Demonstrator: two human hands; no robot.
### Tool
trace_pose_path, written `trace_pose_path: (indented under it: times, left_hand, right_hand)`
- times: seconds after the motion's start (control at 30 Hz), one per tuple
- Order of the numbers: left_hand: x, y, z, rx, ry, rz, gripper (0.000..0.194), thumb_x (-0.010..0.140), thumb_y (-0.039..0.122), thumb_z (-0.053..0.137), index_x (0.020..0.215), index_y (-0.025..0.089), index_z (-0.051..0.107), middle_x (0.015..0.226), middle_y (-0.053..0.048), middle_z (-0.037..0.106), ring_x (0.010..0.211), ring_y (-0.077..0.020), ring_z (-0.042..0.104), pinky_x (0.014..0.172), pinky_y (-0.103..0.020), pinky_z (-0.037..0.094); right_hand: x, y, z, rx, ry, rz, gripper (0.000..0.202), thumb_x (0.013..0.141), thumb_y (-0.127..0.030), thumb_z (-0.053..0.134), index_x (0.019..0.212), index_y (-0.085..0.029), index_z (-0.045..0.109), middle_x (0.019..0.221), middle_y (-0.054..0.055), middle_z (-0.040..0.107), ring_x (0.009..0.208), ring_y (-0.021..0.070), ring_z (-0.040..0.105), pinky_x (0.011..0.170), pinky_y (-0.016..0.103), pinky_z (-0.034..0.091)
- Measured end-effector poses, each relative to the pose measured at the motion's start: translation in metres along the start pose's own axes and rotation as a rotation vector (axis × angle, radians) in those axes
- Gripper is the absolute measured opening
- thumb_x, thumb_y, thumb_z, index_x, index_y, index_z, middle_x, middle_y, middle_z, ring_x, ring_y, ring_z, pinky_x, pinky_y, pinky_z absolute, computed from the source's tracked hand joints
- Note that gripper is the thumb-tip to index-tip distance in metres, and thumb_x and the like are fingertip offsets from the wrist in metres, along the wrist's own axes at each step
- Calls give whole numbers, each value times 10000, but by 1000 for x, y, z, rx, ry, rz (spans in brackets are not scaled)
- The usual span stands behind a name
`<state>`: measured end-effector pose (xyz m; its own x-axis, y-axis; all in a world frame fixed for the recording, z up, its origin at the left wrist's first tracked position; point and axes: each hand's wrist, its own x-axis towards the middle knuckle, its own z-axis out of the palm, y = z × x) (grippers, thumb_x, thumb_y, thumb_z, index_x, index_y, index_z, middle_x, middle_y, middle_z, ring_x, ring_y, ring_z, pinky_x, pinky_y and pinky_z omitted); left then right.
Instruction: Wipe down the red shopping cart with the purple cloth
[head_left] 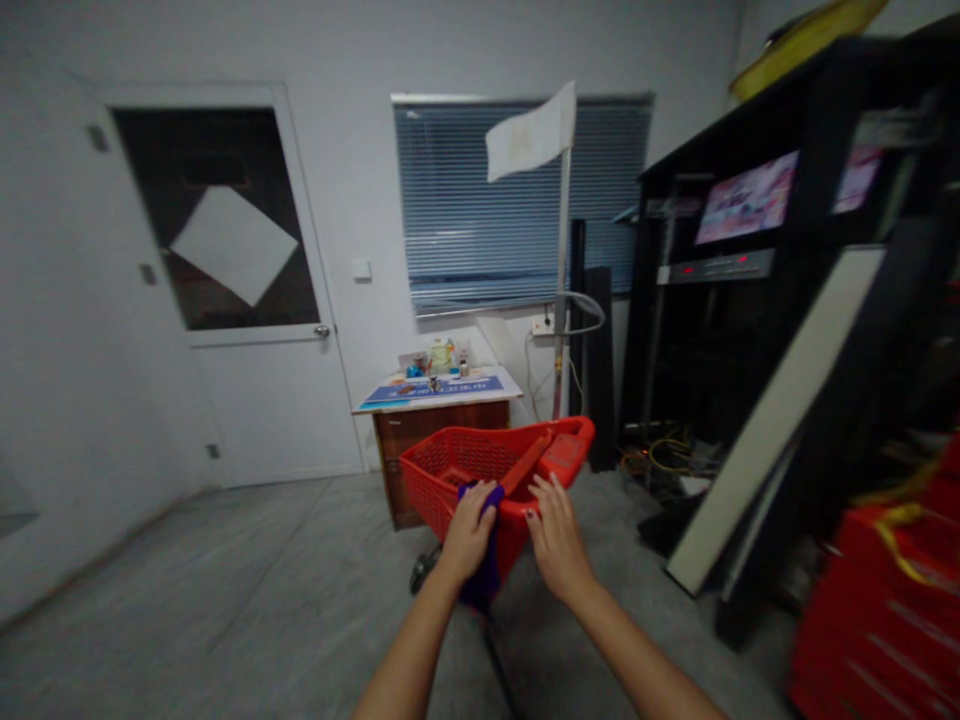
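A red plastic shopping cart (431, 480) stands in front of me, with a basket of pierced walls and a broad handle end at the right. My left hand (471, 530) is closed on a purple cloth (487, 568), pressing it against the near rim; the cloth hangs down the cart's outer side. My right hand (559, 535) lies at the rim beside the handle, its fingers apart and touching the red plastic. It holds no cloth. Part of the cart's near side is hidden behind my left hand and the cloth.
Behind the cart stands a brown cabinet (405, 445) with a blue printed board (442, 388) and small items. A flagpole (562, 230) rises by the window. Leaning panels (780, 420), a black rack (649, 330) and red crates (862, 620) line the right. A white door (277, 405) is at left.
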<state>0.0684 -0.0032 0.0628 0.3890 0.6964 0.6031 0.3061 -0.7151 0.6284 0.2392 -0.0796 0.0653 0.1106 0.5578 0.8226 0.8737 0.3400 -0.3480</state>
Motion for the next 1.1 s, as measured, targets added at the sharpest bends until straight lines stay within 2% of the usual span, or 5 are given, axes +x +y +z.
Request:
trace_pose_path:
  times: [0.17,0.43,0.67,0.9,1.1]
  left_hand:
    - [-3,15,2,-24,-50,93,421,968,390,418,1357,256,510,1420,-68,519,1363,-234,400,1173,-523,210]
    - [0,-4,-5,-36,22,-10,430,963,434,409,1316,231,549,1389,-83,548,1341,-243,429,1162,-515,237]
    - [-5,15,-2,-11,-38,56,440,968,432,405,1338,228,529,1411,-83,526,1356,-231,411,1172,-495,224]
    - [3,1,-9,-55,-2,-74,458,954,458,401,1294,199,566,1388,-106,545,1346,-247,424,1160,-495,246]
    - [2,20,-14,-54,-90,2,428,953,445,427,1293,230,573,1381,-86,557,1330,-242,447,1168,-501,231]
  right_hand:
    - [-1,-5,3,-6,25,7,387,992,-357,326,1304,-208,499,1363,104,521,1383,253,325,1100,539,357]
    - [-1,-12,5,-48,2,18,386,991,-337,330,1310,-192,490,1369,108,518,1394,247,304,1113,526,341]
    - [-2,-18,10,-53,20,39,382,991,-339,327,1298,-188,496,1364,110,520,1391,250,307,1112,525,336]
    - [-3,-20,12,-61,11,22,399,994,-353,311,1319,-193,479,1389,106,496,1395,257,299,1116,524,320]
    - [-6,-26,16,-74,32,18,436,991,-380,321,1371,-192,424,1402,114,486,1391,272,303,1112,531,313]
